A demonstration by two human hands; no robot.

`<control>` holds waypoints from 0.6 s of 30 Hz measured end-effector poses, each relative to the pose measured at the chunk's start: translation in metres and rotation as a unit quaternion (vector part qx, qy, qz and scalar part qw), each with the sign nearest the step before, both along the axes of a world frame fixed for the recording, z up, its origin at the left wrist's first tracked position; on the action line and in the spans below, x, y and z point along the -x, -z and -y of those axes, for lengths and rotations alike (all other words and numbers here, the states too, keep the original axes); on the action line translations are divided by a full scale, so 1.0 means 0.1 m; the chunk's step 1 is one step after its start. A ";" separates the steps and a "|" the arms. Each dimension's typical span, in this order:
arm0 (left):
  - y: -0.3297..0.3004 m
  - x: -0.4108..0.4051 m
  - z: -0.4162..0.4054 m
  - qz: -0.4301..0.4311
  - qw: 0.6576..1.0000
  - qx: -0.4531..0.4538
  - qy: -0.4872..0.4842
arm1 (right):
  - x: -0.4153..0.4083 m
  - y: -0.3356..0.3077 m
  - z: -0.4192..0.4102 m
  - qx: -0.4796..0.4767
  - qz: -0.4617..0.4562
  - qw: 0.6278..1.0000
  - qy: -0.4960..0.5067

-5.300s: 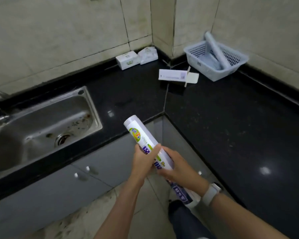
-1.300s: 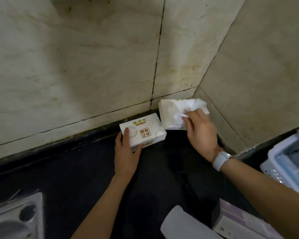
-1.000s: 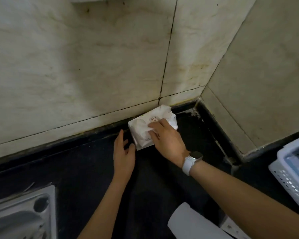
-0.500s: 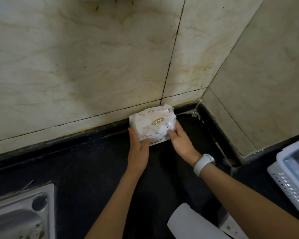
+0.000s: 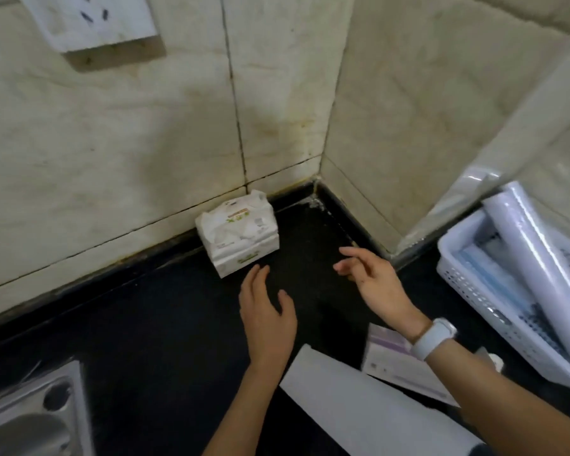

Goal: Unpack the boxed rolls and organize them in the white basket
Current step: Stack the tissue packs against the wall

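A white perforated basket (image 5: 468,291) stands at the right on the black counter, with a long roll (image 5: 540,268) leaning in it and more wrapped rolls lying inside. A white roll (image 5: 369,409) lies on the counter in the foreground. Beside it rests a flat white and purple box (image 5: 389,360), partly under my right wrist. My left hand (image 5: 267,314) hovers open just in front of a stack of two white tissue packs (image 5: 241,235) against the wall. My right hand (image 5: 372,278) is open above the counter, to the right of the stack, holding nothing.
A steel sink (image 5: 30,419) sits at the bottom left. Tiled walls meet in a corner behind the tissue packs, and a white wall socket (image 5: 93,18) is at the top left. Bare black counter (image 5: 145,324) lies between sink and hands.
Both hands have let go of the stacked tissue packs and drawn back toward me. The stack stays against the wall. The view has shifted so more of the basket shows.
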State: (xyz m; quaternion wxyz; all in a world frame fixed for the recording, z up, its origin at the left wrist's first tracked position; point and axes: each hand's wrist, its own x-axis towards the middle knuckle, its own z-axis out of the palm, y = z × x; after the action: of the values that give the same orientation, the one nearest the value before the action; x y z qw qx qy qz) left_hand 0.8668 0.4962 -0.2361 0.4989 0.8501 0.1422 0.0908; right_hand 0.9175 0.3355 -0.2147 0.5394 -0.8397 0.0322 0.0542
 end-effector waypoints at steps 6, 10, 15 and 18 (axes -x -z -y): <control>-0.31 -0.08 1.00 0.042 0.973 -0.055 0.219 | 0.63 -0.23 1.14 0.032 0.043 0.992 0.114; -0.32 -0.20 1.70 0.051 0.934 -0.105 0.339 | 0.97 -0.23 1.84 0.049 0.029 0.975 0.215; -0.19 -0.35 2.42 0.058 0.886 -0.236 0.396 | 1.28 -0.15 2.46 0.088 -0.006 0.954 0.287; -0.10 -0.48 2.70 0.062 0.852 -0.302 0.424 | 1.24 -0.07 2.70 0.151 -0.029 0.950 0.270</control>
State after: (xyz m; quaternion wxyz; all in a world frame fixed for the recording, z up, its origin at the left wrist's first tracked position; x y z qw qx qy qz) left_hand 0.9148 0.2261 -0.2259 0.2156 0.9292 -0.2976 -0.0384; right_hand 0.7933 0.0654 -0.2074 0.3993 -0.8695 0.2811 -0.0746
